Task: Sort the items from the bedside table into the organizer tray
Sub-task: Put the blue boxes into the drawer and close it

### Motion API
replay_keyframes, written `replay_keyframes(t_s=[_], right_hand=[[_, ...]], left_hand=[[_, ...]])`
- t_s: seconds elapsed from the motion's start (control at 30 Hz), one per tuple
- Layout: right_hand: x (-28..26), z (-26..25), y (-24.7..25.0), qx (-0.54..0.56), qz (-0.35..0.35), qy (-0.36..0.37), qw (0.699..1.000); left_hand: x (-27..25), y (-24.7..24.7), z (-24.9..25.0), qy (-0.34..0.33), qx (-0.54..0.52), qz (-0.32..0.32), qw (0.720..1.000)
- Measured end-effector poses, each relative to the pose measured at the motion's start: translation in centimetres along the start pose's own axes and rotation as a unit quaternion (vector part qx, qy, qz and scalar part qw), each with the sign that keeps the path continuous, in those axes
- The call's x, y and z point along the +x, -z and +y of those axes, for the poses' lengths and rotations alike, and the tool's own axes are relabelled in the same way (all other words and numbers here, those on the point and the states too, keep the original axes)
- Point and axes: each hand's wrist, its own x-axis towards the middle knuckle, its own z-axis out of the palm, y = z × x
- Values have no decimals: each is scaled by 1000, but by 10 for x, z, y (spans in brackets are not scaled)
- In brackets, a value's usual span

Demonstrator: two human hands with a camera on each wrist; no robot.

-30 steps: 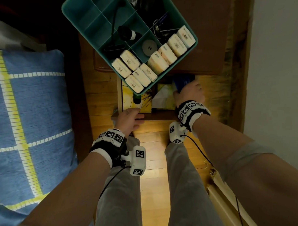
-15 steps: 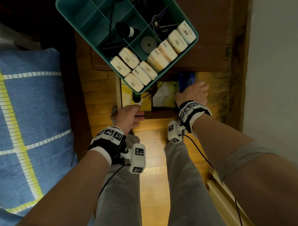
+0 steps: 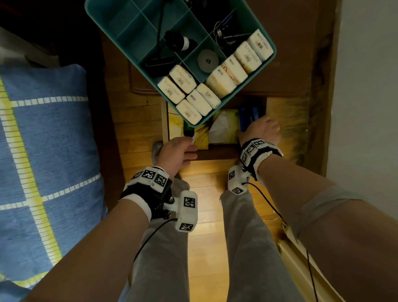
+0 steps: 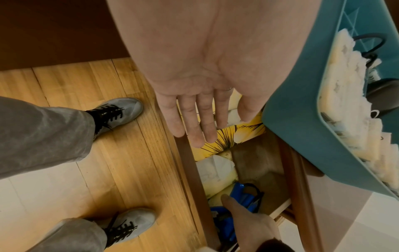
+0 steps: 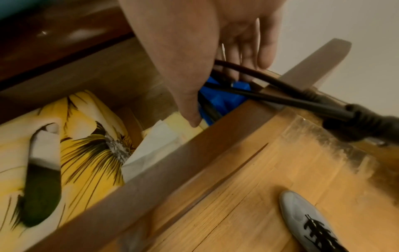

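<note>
A teal organizer tray sits on the bedside table and overhangs the open drawer. It holds several white tissue packs, a grey disc, a black cable and other dark items. In the drawer lie a yellow flower-patterned packet, a white tissue and a blue object with black cords. My left hand rests with straight fingers on the drawer front. My right hand reaches into the drawer's right end, thumb and fingers curled round the blue object.
A bed with a blue and yellow checked cover stands close on the left, a wall on the right. My legs and grey shoes stand on the wooden floor before the drawer. A green and white tube lies on the yellow packet.
My right hand has shifted right and toward me, uncovering the blue object's left part. My left hand stays on the drawer front.
</note>
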Motion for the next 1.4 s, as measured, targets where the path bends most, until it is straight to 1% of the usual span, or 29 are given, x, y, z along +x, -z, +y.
replay_keyframes(t_s=[0.07, 0.1, 0.2, 0.3, 0.37, 0.43, 0.47, 0.57, 0.63, 0.7, 0.73, 0.77, 0.8, 0.83, 0.9, 0.93, 0.97, 1.0, 1.07, 1.2, 1.23, 1.27, 1.3, 1.33, 1.37, 1.4], right_hand=[[-4, 5, -2, -9, 19, 17, 1000], [-5, 9, -2, 9, 14, 20, 1000], [-4, 24, 6, 69, -47, 40, 996], [4, 43, 19, 108, -135, 106, 979], [10, 55, 27, 164, -161, 117, 966], [14, 62, 31, 221, -167, 104, 955], [15, 63, 33, 217, -172, 111, 954], [11, 60, 40, 111, -184, 171, 962], [8, 54, 41, 90, -188, 167, 964], [9, 45, 35, 127, -214, 145, 958], [10, 41, 32, 176, -246, 127, 945], [12, 37, 28, 240, -281, 101, 924], [12, 34, 27, 318, -308, 72, 894], [11, 31, 28, 405, -320, 40, 856], [8, 25, 32, 564, -320, -24, 761], [7, 23, 32, 619, -316, -45, 718], [5, 20, 32, 652, -312, -57, 688], [4, 17, 31, 666, -308, -59, 677], [2, 13, 29, 676, -310, -61, 666], [5, 12, 34, 708, -303, -65, 634], [6, 12, 36, 705, -302, -70, 638], [7, 14, 36, 687, -300, -72, 658], [8, 16, 36, 647, -293, -54, 702], [11, 18, 31, 579, -278, -32, 766], [14, 19, 25, 477, -254, 3, 842], [15, 21, 21, 359, -216, 42, 907]], left_hand=[[-1, 0, 1, 1, -2, 3, 1000], [-2, -1, 1, 1, -4, 4, 1000], [-5, -6, 4, -2, -7, 6, 1000], [-7, -12, 4, 3, -11, 14, 1000], [-9, -18, 4, 8, -10, 18, 1000], [-11, -25, 3, 11, -3, 19, 1000], [-13, -28, 3, 9, 1, 19, 1000], [-16, -37, 0, 4, 13, 17, 1000], [-16, -42, -3, 4, 17, 18, 1000], [-15, -45, -5, 5, 20, 19, 1000], [-14, -47, -6, 5, 21, 18, 1000], [-14, -48, -8, 5, 22, 16, 1000], [-14, -49, -9, 5, 23, 15, 1000], [-13, -49, -10, 4, 23, 15, 1000], [-12, -49, -11, 3, 20, 16, 1000], [-12, -48, -11, 2, 18, 17, 1000], [-11, -48, -11, 1, 18, 18, 1000], [-10, -47, -10, 0, 19, 19, 1000], [-9, -43, -10, 1, 23, 23, 999], [-7, -38, -10, -3, 40, 26, 999], [-7, -37, -10, -4, 44, 25, 999], [-7, -37, -11, -4, 46, 24, 999], [-7, -37, -11, -3, 46, 23, 999], [-8, -37, -12, -1, 43, 23, 999], [-8, -36, -12, 1, 41, 24, 999], [-8, -35, -13, 3, 38, 26, 999]])
